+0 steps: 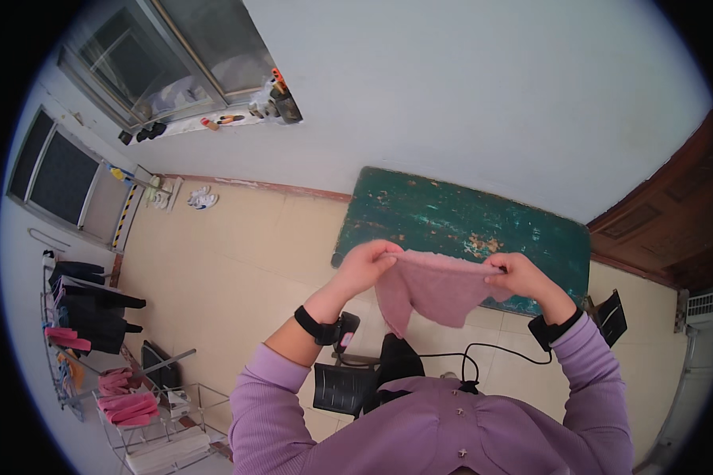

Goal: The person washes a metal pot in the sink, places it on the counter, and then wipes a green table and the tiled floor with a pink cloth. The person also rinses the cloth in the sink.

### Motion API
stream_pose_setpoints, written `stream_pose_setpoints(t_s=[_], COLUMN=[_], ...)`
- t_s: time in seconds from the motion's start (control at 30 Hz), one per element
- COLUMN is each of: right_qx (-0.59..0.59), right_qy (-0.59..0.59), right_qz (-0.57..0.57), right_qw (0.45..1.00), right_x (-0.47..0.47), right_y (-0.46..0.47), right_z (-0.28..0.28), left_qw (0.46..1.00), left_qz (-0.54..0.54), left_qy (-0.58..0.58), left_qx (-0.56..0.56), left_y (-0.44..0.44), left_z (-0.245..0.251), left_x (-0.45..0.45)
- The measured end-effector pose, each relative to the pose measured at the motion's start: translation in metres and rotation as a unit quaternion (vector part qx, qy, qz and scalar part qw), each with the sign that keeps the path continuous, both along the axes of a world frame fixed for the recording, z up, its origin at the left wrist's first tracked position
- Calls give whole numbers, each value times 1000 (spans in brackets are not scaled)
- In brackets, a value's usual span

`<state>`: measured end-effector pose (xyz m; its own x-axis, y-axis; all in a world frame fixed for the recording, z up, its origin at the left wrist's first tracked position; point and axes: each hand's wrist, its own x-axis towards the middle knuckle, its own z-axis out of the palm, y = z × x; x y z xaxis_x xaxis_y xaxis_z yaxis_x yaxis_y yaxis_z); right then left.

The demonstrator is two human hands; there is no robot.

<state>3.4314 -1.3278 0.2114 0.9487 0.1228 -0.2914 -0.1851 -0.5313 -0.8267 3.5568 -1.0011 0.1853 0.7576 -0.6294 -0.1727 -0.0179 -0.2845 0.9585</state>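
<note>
A pink cloth (439, 285), perhaps a towel, hangs between my two hands in front of my body. My left hand (363, 266) pinches its upper left corner between thumb and fingers. On the other side, my right hand (518, 275) grips the upper right part, and a small dark spot shows by the fingertips. The top edge is stretched nearly straight, while the lower edge droops in loose points. Behind and below the cloth stands a green table (439, 217) with worn, chipped paint, partly covered by the cloth and my hands.
Black straps with devices (346, 332) sit on both wrists, joined by a black cable (428, 355). A black chair (344, 389) is close to my legs, another (611, 317) at right. Drying racks with clothes (98, 314) stand left. Shoes (202, 198) lie by the wall.
</note>
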Motion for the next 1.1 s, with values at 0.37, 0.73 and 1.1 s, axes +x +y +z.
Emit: stream_pose_setpoints(t_s=[0.37,0.73,1.1], right_qx=[-131,-239,-290], right_qy=[-91,-25,-61], right_qz=[20,-108,-17], right_qw=[987,965,955], right_x=[155,195,316], right_y=[27,21,46], right_z=[-191,-348,-423], left_qw=[985,934,867], left_qz=[26,66,-64], left_qy=[-79,-282,-343], left_qx=[153,207,356], left_y=[-5,-61,-101], left_z=[-172,-306,-412], left_x=[153,204,240])
